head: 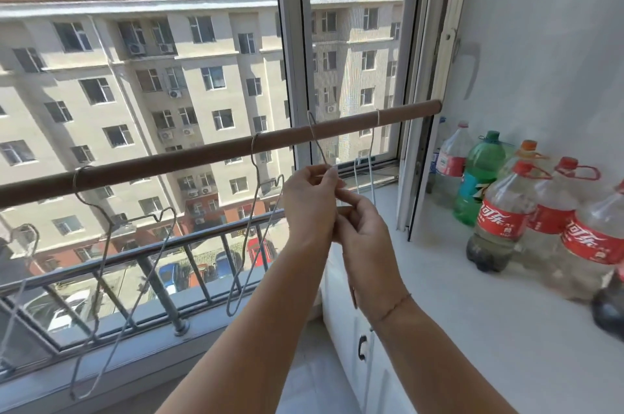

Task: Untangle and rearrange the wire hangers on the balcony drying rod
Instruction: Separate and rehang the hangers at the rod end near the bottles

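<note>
A brown drying rod [189,158] slants across the window from lower left to upper right. Several thin wire hangers hang on it. One hanger [104,244] hangs at the left, another hanger [251,238] near the middle. A third hanger [315,140] has its hook raised just above the rod, and my left hand [309,202] pinches its neck below the hook. My right hand [361,231] grips the same hanger's wire just underneath. A white hanger [366,170] hangs near the rod's right end. Another hanger [23,241] shows partly at the far left edge.
Several large plastic bottles [499,211] stand on the white counter [456,312] at the right, against the wall. A cabinet door [363,349] with a dark handle sits under the counter. A metal railing [169,251] runs outside the window glass behind the hangers.
</note>
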A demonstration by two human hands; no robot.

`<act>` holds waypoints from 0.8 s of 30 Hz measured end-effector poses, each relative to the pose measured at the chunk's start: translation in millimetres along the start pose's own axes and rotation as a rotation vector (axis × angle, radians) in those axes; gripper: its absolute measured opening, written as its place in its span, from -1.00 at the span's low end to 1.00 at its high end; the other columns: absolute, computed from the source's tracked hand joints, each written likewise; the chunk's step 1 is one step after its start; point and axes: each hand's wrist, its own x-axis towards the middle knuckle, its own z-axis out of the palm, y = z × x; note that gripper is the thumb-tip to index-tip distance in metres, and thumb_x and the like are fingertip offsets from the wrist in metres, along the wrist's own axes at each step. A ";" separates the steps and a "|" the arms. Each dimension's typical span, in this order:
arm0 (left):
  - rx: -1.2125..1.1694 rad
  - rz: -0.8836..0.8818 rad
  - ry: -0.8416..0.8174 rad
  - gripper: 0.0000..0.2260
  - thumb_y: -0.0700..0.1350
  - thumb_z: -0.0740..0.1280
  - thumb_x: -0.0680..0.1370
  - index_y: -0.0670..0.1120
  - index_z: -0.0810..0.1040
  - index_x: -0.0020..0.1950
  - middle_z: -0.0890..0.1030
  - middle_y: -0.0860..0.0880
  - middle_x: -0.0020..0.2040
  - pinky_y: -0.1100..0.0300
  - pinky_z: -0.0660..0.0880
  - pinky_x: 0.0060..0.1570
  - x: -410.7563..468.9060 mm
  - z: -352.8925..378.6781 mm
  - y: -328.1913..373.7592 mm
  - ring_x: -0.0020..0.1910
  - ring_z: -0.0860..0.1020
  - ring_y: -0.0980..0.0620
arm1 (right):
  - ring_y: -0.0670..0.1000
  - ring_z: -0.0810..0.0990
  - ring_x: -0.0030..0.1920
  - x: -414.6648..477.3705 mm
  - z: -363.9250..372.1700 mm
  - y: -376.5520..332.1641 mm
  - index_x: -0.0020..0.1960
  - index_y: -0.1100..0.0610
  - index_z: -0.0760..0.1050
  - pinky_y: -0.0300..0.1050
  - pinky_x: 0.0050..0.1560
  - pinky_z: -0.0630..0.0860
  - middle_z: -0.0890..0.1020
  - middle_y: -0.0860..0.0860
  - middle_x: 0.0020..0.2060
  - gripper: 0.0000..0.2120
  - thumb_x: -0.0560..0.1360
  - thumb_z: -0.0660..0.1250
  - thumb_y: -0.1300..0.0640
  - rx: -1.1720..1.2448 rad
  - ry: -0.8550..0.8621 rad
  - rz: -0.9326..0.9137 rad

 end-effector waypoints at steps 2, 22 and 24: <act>0.045 0.030 0.012 -0.94 -0.16 0.36 0.49 -0.02 0.58 -0.18 0.66 -0.02 -0.30 -0.09 0.61 -0.03 7.4 2.4 4.1 -0.27 0.63 0.01 | 0.19 0.63 -0.01 7.3 0.4 -2.9 0.20 0.05 0.47 0.12 0.14 0.56 0.60 0.26 -0.09 -0.69 0.56 0.15 0.33 0.044 -0.015 -0.001; 0.476 0.149 0.143 -0.19 0.02 0.36 0.48 -0.14 -0.11 0.51 0.01 -0.11 0.50 -0.04 0.02 0.44 -27.6 5.7 -12.5 0.51 0.00 -0.09 | 0.03 0.54 -0.08 45.1 -78.9 -13.4 0.15 0.14 0.43 -0.07 -0.04 0.51 0.51 -0.01 -0.14 -0.69 0.48 0.31 0.01 -0.919 0.112 0.042; 0.471 0.122 0.117 -0.16 0.01 0.35 0.48 -0.15 -0.16 0.51 -0.03 -0.11 0.52 -0.04 -0.02 0.45 -31.4 9.4 -13.7 0.52 -0.06 -0.09 | 0.03 0.59 -0.12 46.4 -79.2 -3.4 0.11 0.12 0.44 -0.14 -0.15 0.49 0.57 0.00 -0.19 -0.76 0.50 0.29 0.04 -0.847 0.103 0.065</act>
